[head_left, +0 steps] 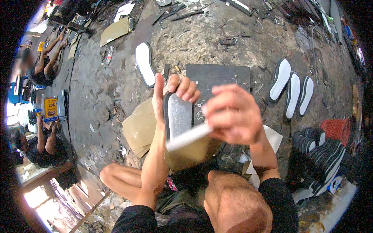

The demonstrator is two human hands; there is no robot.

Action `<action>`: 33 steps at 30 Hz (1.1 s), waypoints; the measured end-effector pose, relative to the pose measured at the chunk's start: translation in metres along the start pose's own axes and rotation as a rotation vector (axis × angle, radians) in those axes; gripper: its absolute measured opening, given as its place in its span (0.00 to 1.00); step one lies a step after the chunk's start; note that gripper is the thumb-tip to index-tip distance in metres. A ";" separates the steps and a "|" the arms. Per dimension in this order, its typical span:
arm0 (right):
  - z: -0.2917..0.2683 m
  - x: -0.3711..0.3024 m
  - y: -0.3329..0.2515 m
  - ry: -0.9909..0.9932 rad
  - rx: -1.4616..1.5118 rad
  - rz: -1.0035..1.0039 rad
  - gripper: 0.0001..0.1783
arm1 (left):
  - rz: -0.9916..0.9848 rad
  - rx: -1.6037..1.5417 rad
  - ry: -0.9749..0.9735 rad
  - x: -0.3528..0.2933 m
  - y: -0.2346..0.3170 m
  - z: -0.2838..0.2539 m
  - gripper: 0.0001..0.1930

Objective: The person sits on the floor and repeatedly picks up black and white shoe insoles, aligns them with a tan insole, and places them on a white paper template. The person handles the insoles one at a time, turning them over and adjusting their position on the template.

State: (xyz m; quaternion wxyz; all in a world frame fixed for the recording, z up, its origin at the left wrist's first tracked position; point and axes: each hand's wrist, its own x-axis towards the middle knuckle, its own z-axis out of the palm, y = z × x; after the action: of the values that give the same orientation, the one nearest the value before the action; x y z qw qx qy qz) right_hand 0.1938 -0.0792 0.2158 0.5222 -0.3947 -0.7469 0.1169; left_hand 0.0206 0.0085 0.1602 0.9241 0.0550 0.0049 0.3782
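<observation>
A shoe sole [180, 116] with a dark rim and a greyish-white top is held up in front of me. My left hand [176, 91] grips it at the far end, fingers curled over the edge and thumb along its left side. My right hand [235, 114], smeared by motion, holds the right end of a flat white piece [189, 138]. That piece appears nearly edge-on and crosses the near end of the sole. Whether the two touch I cannot tell. Beyond my hands a dark square board [221, 73] lies on the floor.
One white-topped sole [145, 64] lies ahead to the left, and three more [293, 95] lie at the right. Stacked soles [324, 155] stand near a red basket [336, 130]. Tan sheets [138, 126] lie by my left arm. Two people [42, 72] sit far left. Scraps litter the floor.
</observation>
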 end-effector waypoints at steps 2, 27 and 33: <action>-0.005 -0.002 -0.020 -0.017 0.049 0.023 0.13 | -0.043 0.042 -0.045 -0.002 -0.008 0.001 0.26; -0.003 -0.040 -0.005 0.102 -0.451 -0.005 0.14 | -0.266 1.466 0.356 -0.068 -0.003 0.028 0.28; -0.010 -0.044 -0.021 0.095 -0.340 0.126 0.22 | -0.228 1.503 0.165 -0.072 -0.001 0.031 0.28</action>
State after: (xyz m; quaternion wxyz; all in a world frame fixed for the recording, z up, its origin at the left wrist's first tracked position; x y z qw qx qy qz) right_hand 0.1986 -0.1267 0.2023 0.4741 -0.5283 -0.7044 0.0026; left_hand -0.0286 -0.0453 0.1887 0.6682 0.6396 0.3357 0.1784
